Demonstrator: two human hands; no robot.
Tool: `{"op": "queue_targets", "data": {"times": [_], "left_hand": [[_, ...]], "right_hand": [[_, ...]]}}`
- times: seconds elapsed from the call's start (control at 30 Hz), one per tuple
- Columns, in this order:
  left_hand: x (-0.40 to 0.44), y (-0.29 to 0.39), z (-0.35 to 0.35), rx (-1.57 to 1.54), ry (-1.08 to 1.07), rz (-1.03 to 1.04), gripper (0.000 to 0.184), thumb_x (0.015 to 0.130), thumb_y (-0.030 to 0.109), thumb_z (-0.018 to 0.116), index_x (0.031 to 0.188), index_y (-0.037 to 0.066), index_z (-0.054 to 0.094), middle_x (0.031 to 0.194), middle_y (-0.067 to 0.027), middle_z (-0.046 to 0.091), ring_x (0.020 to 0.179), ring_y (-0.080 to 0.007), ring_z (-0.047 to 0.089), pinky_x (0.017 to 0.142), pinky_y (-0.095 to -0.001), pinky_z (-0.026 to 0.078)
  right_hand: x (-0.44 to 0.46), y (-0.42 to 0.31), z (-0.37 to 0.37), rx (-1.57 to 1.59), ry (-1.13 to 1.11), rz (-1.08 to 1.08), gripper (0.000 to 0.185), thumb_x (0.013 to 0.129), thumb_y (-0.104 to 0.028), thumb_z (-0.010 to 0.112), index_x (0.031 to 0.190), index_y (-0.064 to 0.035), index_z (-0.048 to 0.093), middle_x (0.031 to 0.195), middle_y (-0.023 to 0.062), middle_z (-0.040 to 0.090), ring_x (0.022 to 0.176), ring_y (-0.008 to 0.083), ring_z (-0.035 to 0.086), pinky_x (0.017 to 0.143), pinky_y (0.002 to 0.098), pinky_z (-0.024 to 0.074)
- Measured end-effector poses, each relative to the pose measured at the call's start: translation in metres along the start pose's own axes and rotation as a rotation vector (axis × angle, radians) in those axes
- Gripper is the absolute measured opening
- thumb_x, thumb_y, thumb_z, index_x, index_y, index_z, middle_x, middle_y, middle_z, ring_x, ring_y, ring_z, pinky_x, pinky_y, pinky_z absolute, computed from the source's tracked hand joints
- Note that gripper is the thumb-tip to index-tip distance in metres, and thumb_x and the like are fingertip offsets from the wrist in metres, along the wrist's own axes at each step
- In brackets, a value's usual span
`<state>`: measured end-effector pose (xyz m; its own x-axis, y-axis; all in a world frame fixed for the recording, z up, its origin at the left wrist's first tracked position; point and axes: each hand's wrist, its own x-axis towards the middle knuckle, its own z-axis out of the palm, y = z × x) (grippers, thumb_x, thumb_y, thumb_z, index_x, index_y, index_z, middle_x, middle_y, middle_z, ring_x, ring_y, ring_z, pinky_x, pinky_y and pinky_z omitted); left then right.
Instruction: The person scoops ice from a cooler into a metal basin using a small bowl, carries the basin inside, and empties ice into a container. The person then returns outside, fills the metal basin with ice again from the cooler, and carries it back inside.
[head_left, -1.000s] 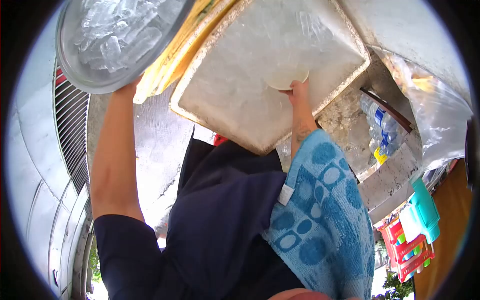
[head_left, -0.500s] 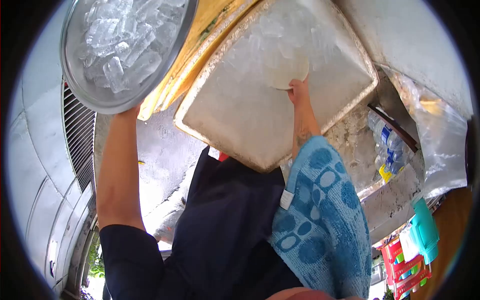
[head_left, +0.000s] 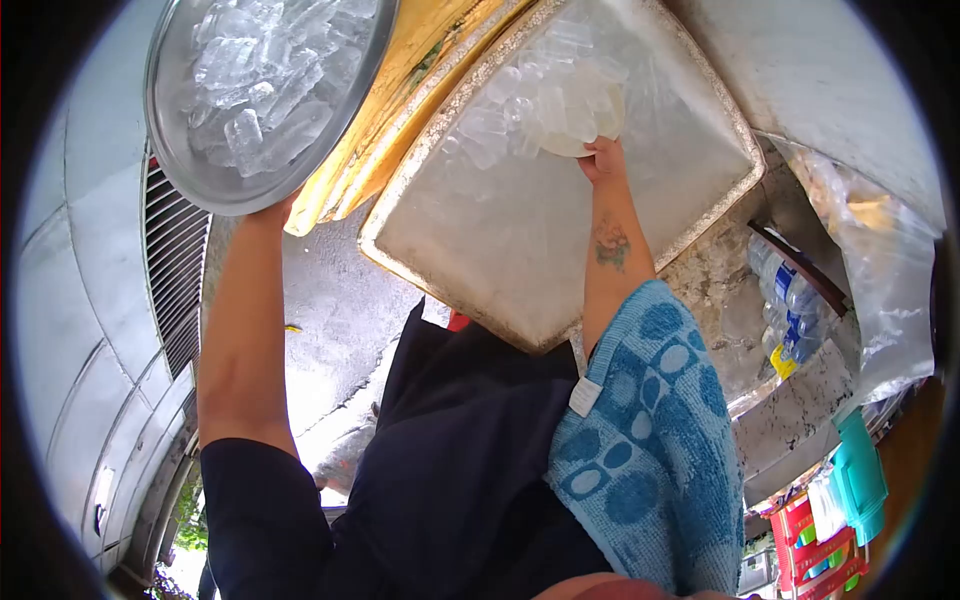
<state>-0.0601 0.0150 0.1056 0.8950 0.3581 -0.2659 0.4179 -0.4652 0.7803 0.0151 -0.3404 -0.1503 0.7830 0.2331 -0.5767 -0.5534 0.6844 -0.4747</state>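
Observation:
A round metal basin point(head_left: 166, 150) heaped with clear ice pieces point(head_left: 265, 75) rests on my left hand point(head_left: 272, 208), which grips its near edge from below; most of those fingers are hidden. My right hand point(head_left: 603, 162) is closed on the rim of a pale, shallow bowl point(head_left: 566, 147). Ice pieces lie in and around that bowl, inside a large cooler box point(head_left: 480, 255) with a worn, whitish rim. Cold mist blurs the box's inside. A blue patterned towel point(head_left: 640, 420) hangs over my right arm.
Yellow boards or a lid point(head_left: 350, 180) stand between the basin and the cooler. Plastic bottles point(head_left: 785, 300) and a clear plastic sheet point(head_left: 890, 290) are at the right. Lower right are a red crate point(head_left: 800, 550) and a teal container point(head_left: 858, 475). A slatted vent point(head_left: 172, 270) is on the left.
My right hand has risen slightly with the bowl, and the ice around it shows more clearly through thinner mist. My left hand still holds the basin; the whole view has shifted a little.

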Motion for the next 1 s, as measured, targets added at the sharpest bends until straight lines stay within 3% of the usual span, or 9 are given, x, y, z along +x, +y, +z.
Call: {"op": "queue_targets", "data": {"times": [0.1, 0.13, 0.4, 0.57, 0.67, 0.77, 0.9, 0.97, 1.0], "left_hand": [[0.017, -0.061, -0.014, -0.763, -0.040, -0.246, 0.059, 0.071, 0.032, 0.070, 0.117, 0.005, 0.046, 0.116, -0.0089, 0.047, 0.108, -0.0196, 0.042, 0.093, -0.0322, 0.034], [0.017, -0.070, -0.017, -0.777, -0.140, -0.201, 0.059, 0.078, 0.040, 0.053, 0.124, 0.007, 0.036, 0.123, -0.0120, 0.042, 0.113, -0.0230, 0.038, 0.098, -0.0348, 0.028], [0.029, -0.074, -0.003, 0.026, 0.024, 0.008, 0.059, 0.078, 0.040, 0.053, 0.124, 0.007, 0.036, 0.123, -0.0120, 0.042, 0.113, -0.0230, 0.038, 0.098, -0.0348, 0.027], [0.031, -0.071, 0.003, 0.097, 0.074, 0.039, 0.059, 0.078, 0.040, 0.054, 0.124, 0.007, 0.036, 0.123, -0.0120, 0.042, 0.113, -0.0230, 0.038, 0.098, -0.0348, 0.027], [0.030, -0.070, 0.006, 0.105, 0.092, 0.047, 0.059, 0.078, 0.040, 0.054, 0.124, 0.007, 0.036, 0.123, -0.0120, 0.042, 0.113, -0.0230, 0.038, 0.098, -0.0349, 0.027], [0.030, -0.067, 0.010, 0.094, 0.102, 0.044, 0.059, 0.078, 0.040, 0.054, 0.124, 0.007, 0.036, 0.123, -0.0119, 0.042, 0.113, -0.0230, 0.038, 0.098, -0.0349, 0.027], [0.033, -0.062, 0.014, 0.082, 0.114, 0.044, 0.059, 0.078, 0.040, 0.054, 0.124, 0.007, 0.036, 0.123, -0.0119, 0.042, 0.113, -0.0229, 0.038, 0.098, -0.0349, 0.027], [0.037, -0.059, 0.014, 0.076, 0.115, 0.045, 0.059, 0.078, 0.040, 0.054, 0.124, 0.007, 0.036, 0.123, -0.0119, 0.042, 0.113, -0.0229, 0.038, 0.098, -0.0349, 0.027], [0.037, -0.059, 0.015, 0.076, 0.118, 0.045, 0.059, 0.078, 0.040, 0.054, 0.124, 0.007, 0.036, 0.123, -0.0119, 0.042, 0.113, -0.0229, 0.038, 0.098, -0.0349, 0.027]], "right_hand": [[-0.013, -0.005, 0.005, -0.002, -0.029, -0.002, 0.073, 0.054, 0.010, 0.043, 0.124, -0.0109, 0.034, 0.114, 0.0103, 0.047, 0.106, 0.0293, 0.048, 0.084, 0.0452, 0.0453], [-0.019, -0.007, 0.008, -0.006, -0.019, -0.013, 0.071, 0.055, 0.009, 0.045, 0.123, -0.0094, 0.035, 0.113, 0.0102, 0.048, 0.105, 0.0286, 0.049, 0.085, 0.0445, 0.0454], [-0.085, -0.041, 0.043, 0.037, -0.047, -0.039, 0.061, 0.058, 0.006, 0.050, 0.117, -0.0033, 0.041, 0.108, 0.0099, 0.052, 0.100, 0.0268, 0.052, 0.085, 0.0427, 0.0450], [-0.136, -0.086, 0.115, -0.071, -0.162, -0.100, 0.066, 0.055, 0.002, 0.048, 0.120, -0.0025, 0.039, 0.112, 0.0113, 0.050, 0.106, 0.0304, 0.048, 0.090, 0.0466, 0.0399], [-0.160, -0.105, 0.185, 0.012, -0.151, -0.032, 0.054, 0.060, 0.007, 0.042, 0.114, -0.0011, 0.044, 0.106, 0.0104, 0.053, 0.102, 0.0260, 0.051, 0.086, 0.0413, 0.0442], [-0.167, -0.113, 0.257, -0.074, -0.148, -0.046, 0.065, 0.057, 0.001, 0.045, 0.122, -0.0017, 0.037, 0.115, 0.0119, 0.048, 0.110, 0.0311, 0.044, 0.093, 0.0474, 0.0366], [-0.167, -0.102, 0.354, -0.277, -0.403, -0.424, 0.072, 0.054, 0.006, 0.044, 0.125, -0.0015, 0.032, 0.122, 0.0142, 0.040, 0.111, 0.0330, 0.041, 0.094, 0.0449, 0.0345], [-0.156, -0.090, 0.388, -0.721, -0.367, -0.797, 0.071, 0.056, 0.008, 0.043, 0.126, -0.0015, 0.030, 0.121, 0.0159, 0.039, 0.111, 0.0334, 0.040, 0.095, 0.0391, 0.0336], [-0.157, -0.091, 0.401, -0.721, -0.369, -0.795, 0.071, 0.056, 0.008, 0.043, 0.126, -0.0015, 0.030, 0.121, 0.0159, 0.039, 0.111, 0.0334, 0.040, 0.095, 0.0391, 0.0336]]}}
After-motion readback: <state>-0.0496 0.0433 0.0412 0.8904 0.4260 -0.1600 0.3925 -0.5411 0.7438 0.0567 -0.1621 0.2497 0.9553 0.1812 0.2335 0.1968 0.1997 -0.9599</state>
